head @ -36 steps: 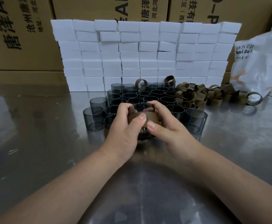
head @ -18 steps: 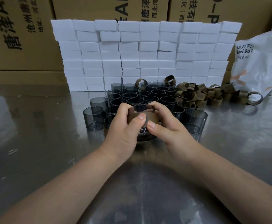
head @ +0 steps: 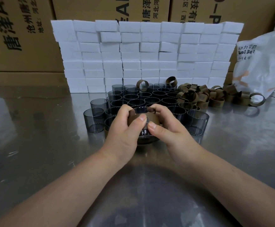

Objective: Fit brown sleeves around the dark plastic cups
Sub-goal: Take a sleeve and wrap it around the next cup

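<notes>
Sleeve (head: 153, 119) sitting partway down one cup (head: 147, 138) | left hand (head: 123, 130) and right hand (head: 167, 130) both pinching it | many bare cups (head: 149, 97), loose sleeves (head: 202, 96) waiting; most work remaining

Reflective metal counter (head: 35, 153), stacked stock behind.
White blocks (head: 146, 56) stand in a many-rowed wall at the counter's back, against brown cardboard boxes (head: 24, 38) printed with black characters; a crumpled white printed bag (head: 264, 66) sits just beside the wall's right end.
</notes>
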